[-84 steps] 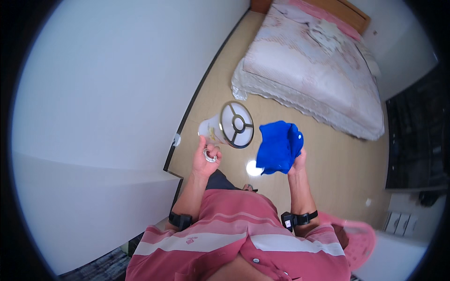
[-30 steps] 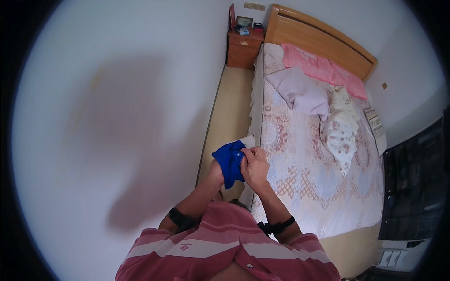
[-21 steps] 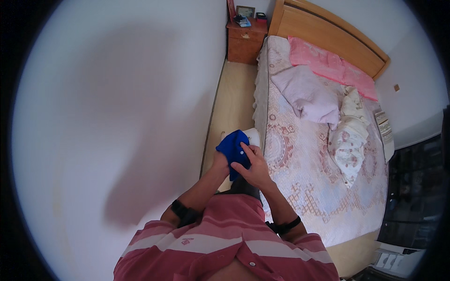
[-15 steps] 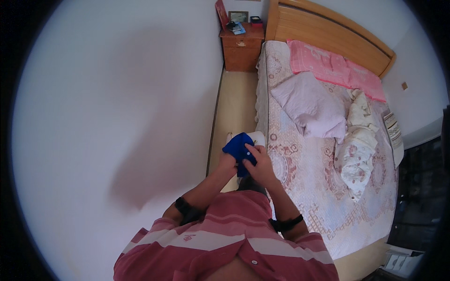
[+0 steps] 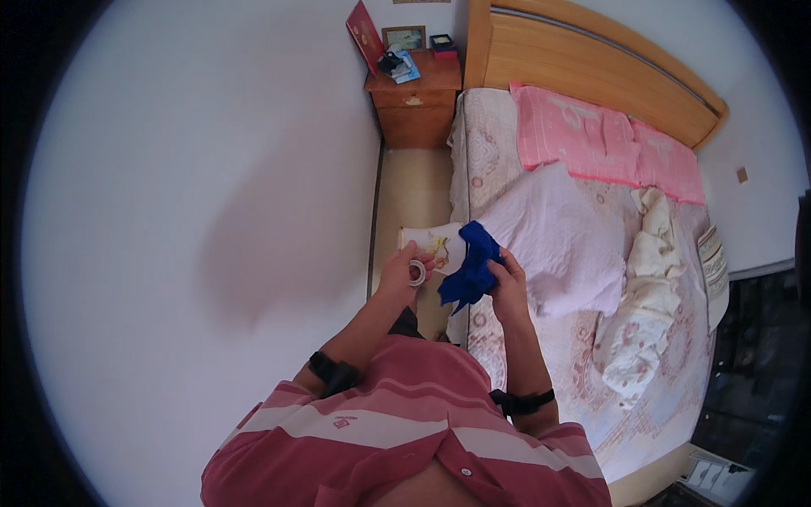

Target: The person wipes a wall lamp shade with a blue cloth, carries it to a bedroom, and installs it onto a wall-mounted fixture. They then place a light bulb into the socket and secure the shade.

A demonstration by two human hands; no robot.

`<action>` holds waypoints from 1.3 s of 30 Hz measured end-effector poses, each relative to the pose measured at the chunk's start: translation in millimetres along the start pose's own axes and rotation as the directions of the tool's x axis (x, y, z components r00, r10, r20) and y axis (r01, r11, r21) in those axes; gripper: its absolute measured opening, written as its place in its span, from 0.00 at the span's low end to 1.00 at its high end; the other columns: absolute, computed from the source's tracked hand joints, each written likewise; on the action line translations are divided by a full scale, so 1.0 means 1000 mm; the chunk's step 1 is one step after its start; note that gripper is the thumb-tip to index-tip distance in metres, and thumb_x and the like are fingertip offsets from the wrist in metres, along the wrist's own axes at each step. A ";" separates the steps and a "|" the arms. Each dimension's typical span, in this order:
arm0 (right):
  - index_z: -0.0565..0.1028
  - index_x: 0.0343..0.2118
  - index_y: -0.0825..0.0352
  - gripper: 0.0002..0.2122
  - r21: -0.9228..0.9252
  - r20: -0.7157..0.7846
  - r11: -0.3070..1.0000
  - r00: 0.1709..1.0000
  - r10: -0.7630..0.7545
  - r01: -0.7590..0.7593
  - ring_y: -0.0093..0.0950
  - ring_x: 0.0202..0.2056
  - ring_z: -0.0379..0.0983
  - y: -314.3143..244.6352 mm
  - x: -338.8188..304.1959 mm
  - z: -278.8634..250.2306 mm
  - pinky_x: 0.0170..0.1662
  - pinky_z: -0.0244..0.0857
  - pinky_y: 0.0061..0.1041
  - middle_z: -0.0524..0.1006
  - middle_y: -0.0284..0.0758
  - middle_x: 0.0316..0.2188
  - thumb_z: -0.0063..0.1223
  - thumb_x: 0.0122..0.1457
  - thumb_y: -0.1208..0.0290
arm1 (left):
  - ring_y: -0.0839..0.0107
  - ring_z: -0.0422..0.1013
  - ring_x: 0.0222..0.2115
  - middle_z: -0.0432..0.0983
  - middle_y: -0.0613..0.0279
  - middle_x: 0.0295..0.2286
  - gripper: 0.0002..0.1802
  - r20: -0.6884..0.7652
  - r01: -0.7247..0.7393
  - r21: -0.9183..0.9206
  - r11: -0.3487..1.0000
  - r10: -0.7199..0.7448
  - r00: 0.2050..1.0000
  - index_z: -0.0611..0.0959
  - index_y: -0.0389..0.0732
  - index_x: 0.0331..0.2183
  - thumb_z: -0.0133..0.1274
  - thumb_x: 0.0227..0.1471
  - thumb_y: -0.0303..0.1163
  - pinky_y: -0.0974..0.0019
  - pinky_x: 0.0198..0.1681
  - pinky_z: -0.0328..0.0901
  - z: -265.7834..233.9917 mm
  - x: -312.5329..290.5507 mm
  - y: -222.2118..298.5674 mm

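Note:
My left hand (image 5: 404,269) is closed on a white mug (image 5: 422,241) with a yellow and orange flower picture on its side. The mug lies tilted, and its ring-shaped handle (image 5: 416,272) shows by my fingers. In my right hand (image 5: 508,279), a crumpled dark blue cloth (image 5: 475,264) is pinched between thumb and fingers. The cloth hangs down in loose folds and overlaps the mug's right end, so whether it touches the mug there I cannot tell.
To the right stands a bed (image 5: 583,372) with a wooden headboard (image 5: 591,59), pink pillows (image 5: 574,131), a pale lilac cover (image 5: 557,245) and a rolled cream quilt (image 5: 642,313). Ahead, a wooden nightstand (image 5: 414,118) holds small items. A white wall (image 5: 169,253) runs along my left.
The blue cloth has come off my left hand and moved right with my right hand. More of the mug shows now, with its handle. The view has shifted slightly.

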State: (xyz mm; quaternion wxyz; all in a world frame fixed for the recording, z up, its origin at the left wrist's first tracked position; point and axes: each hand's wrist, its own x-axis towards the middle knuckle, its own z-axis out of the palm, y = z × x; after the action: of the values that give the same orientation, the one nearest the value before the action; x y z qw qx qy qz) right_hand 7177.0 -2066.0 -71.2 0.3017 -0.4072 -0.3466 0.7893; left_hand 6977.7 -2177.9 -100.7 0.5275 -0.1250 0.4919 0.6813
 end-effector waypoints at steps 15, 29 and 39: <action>0.69 0.61 0.61 0.22 -0.112 -0.013 0.993 0.999 0.032 -0.033 0.27 0.43 0.76 -0.111 0.403 0.145 0.39 0.73 0.30 0.78 0.33 0.46 0.54 0.63 0.72 | 0.63 0.78 0.25 0.81 0.51 0.31 0.16 -0.013 -0.190 -0.040 0.981 0.189 0.982 0.72 0.40 0.42 0.53 0.65 0.43 0.60 0.24 0.73 0.119 0.286 0.257; 0.73 0.57 0.68 0.20 -0.550 -0.114 0.835 0.992 -0.053 -0.019 0.28 0.40 0.77 -0.092 0.805 0.167 0.44 0.72 0.26 0.80 0.37 0.43 0.55 0.61 0.76 | 0.64 0.77 0.22 0.81 0.51 0.28 0.16 -0.162 0.028 0.098 0.995 -0.011 0.987 0.75 0.39 0.42 0.54 0.65 0.42 0.62 0.22 0.72 0.151 0.503 0.350; 0.63 0.65 0.68 0.32 -0.987 -0.077 0.155 0.966 -0.246 -0.039 0.58 0.61 0.61 -0.053 1.004 0.179 0.62 0.60 0.47 0.59 0.60 0.64 0.56 0.58 0.64 | 0.65 0.79 0.22 0.83 0.53 0.27 0.14 -0.277 0.197 0.061 0.979 -0.173 0.945 0.78 0.40 0.41 0.57 0.63 0.41 0.64 0.21 0.74 0.186 0.583 0.372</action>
State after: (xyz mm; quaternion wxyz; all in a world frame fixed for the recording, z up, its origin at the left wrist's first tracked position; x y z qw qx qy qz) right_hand 6546.7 -1327.4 -388.4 0.0561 -0.5643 -0.7656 0.3038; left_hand 6488.9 -1666.6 -212.2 0.5219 -0.2390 0.5749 0.5831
